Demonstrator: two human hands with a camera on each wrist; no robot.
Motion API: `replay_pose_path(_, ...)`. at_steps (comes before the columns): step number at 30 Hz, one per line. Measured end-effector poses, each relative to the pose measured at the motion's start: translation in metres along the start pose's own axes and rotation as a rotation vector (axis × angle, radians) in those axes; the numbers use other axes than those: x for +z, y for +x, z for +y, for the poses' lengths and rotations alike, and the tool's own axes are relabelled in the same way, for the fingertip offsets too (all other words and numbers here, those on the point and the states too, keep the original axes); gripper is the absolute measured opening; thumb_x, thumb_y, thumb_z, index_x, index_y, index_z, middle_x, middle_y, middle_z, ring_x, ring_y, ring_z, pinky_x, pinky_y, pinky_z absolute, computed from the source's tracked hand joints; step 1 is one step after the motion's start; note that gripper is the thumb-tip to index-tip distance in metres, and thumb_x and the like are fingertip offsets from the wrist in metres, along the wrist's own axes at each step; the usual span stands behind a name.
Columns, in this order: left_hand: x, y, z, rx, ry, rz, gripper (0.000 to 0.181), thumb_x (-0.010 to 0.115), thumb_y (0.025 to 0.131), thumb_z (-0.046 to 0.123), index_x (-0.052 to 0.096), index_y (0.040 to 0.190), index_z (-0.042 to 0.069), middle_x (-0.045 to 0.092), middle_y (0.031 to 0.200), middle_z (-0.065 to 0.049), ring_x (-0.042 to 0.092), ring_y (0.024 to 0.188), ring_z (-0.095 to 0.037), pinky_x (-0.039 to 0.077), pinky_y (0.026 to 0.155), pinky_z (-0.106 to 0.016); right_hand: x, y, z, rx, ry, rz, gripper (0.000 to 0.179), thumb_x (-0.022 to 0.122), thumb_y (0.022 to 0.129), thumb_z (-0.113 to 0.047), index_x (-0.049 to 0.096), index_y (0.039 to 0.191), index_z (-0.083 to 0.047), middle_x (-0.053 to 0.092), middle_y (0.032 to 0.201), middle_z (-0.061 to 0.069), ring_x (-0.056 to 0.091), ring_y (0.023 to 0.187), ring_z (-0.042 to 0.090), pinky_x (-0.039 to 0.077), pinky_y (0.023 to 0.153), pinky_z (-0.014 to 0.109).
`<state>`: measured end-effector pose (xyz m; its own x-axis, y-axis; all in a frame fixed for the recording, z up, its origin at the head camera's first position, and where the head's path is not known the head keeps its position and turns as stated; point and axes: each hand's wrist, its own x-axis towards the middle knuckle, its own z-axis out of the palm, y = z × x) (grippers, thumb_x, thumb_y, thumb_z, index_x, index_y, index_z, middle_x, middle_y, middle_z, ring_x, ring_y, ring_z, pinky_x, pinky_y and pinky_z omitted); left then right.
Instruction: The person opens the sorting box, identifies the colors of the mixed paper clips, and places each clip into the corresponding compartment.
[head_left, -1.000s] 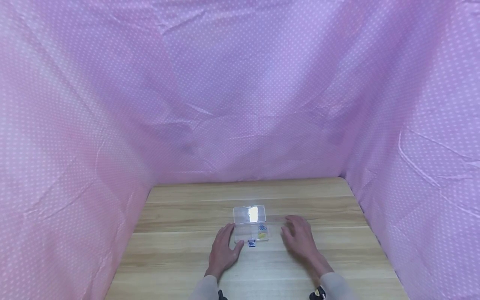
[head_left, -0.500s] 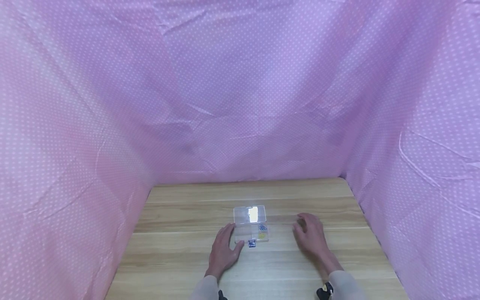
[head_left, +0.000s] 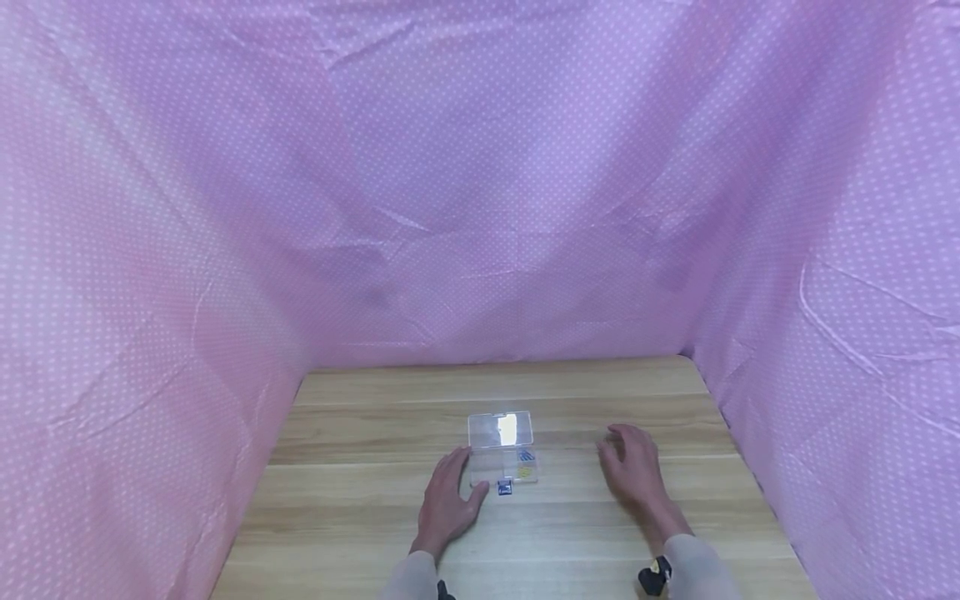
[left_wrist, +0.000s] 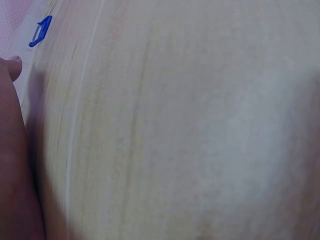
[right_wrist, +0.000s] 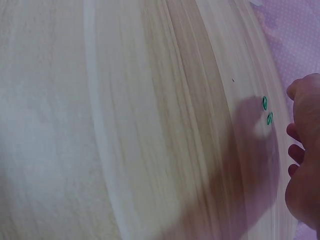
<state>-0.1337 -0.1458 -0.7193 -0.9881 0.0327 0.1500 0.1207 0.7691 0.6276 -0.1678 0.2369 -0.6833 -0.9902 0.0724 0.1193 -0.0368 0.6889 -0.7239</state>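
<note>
A clear plastic box [head_left: 487, 467] lies open on the table, its lid [head_left: 487, 430] folded back. Blue paper clips [head_left: 527, 456] and yellow paper clips [head_left: 524, 472] lie in its right-hand compartments. At its front edge is a small blue latch-like piece [head_left: 505, 488]. My left hand [head_left: 446, 505] rests at the box's left side, fingers and thumb spread along its edge. Off to the right, my right hand [head_left: 636, 468] hovers low with loosely bent fingers, nothing seen in them. Two small green loops like paper clips [right_wrist: 265, 103] lie on the table near it.
The wood-grain table [head_left: 360, 500] reaches back to a pink dotted cloth [head_left: 480, 208], which surrounds it at the back and both sides. A bright reflection shows on the lid. A dark device [head_left: 655, 577] is worn on the right wrist.
My right hand has moved to the right, away from the box, and slowed. The left hand and the box have stayed in place.
</note>
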Motion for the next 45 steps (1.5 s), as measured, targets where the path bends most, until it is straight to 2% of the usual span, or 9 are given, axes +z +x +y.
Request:
replay_pose_path(8, -0.001, -0.001, 0.0, 0.004, 0.0, 0.01, 0.075, 0.08, 0.099, 0.052, 0.058, 0.164, 0.021, 0.061, 0.169, -0.008, 0.055, 0.16, -0.04, 0.045, 0.136, -0.063, -0.001, 0.005, 0.003, 0.009, 0.012, -0.016, 0.047, 0.071, 0.112, -0.023, 0.061, 0.152, 0.0, 0.066, 0.153, 0.027, 0.05, 0.15, 0.048, 0.032, 0.133, 0.075)
replay_pose_path(13, -0.001, -0.001, 0.001, -0.004, -0.003, 0.002, 0.075, 0.079, 0.1, 0.053, 0.057, 0.165, 0.022, 0.06, 0.17, -0.007, 0.054, 0.161, -0.039, 0.044, 0.137, -0.062, 0.0, 0.007, 0.006, 0.029, 0.002, -0.025, 0.045, 0.071, 0.112, -0.021, 0.063, 0.151, -0.001, 0.066, 0.153, 0.026, 0.051, 0.149, 0.048, 0.036, 0.131, 0.075)
replay_pose_path(21, -0.001, 0.0, 0.002, -0.02, 0.001, -0.015, 0.075, 0.077, 0.102, 0.054, 0.056, 0.166, 0.021, 0.059, 0.172, -0.008, 0.052, 0.162, -0.039, 0.043, 0.138, -0.063, 0.005, 0.011, 0.012, -0.024, -0.026, 0.015, 0.036, 0.073, 0.108, -0.012, 0.07, 0.14, 0.004, 0.071, 0.142, 0.029, 0.057, 0.141, 0.05, 0.037, 0.128, 0.074)
replay_pose_path(34, 0.0, 0.002, 0.001, -0.018, -0.002, -0.016, 0.074, 0.078, 0.101, 0.053, 0.057, 0.165, 0.022, 0.059, 0.171, -0.008, 0.052, 0.162, -0.039, 0.043, 0.137, -0.062, 0.012, 0.015, 0.018, -0.03, -0.083, 0.042, 0.027, 0.076, 0.105, -0.012, 0.078, 0.128, 0.003, 0.068, 0.137, 0.027, 0.058, 0.132, 0.049, 0.039, 0.124, 0.071)
replay_pose_path(41, 0.0, 0.001, 0.001, -0.017, 0.009, -0.012, 0.074, 0.077, 0.102, 0.054, 0.056, 0.165, 0.022, 0.059, 0.172, -0.008, 0.052, 0.162, -0.039, 0.043, 0.137, -0.062, 0.011, 0.014, 0.015, -0.008, -0.06, 0.029, 0.017, 0.076, 0.105, -0.009, 0.08, 0.119, 0.0, 0.068, 0.136, 0.027, 0.056, 0.134, 0.048, 0.037, 0.126, 0.07)
replay_pose_path(45, -0.001, 0.0, 0.002, 0.008, 0.008, 0.012, 0.074, 0.079, 0.1, 0.052, 0.059, 0.163, 0.019, 0.062, 0.168, -0.01, 0.055, 0.16, -0.04, 0.045, 0.136, -0.061, 0.012, 0.014, 0.015, -0.041, -0.063, 0.079, 0.01, 0.077, 0.102, -0.005, 0.082, 0.11, 0.0, 0.071, 0.127, 0.026, 0.06, 0.127, 0.049, 0.042, 0.118, 0.068)
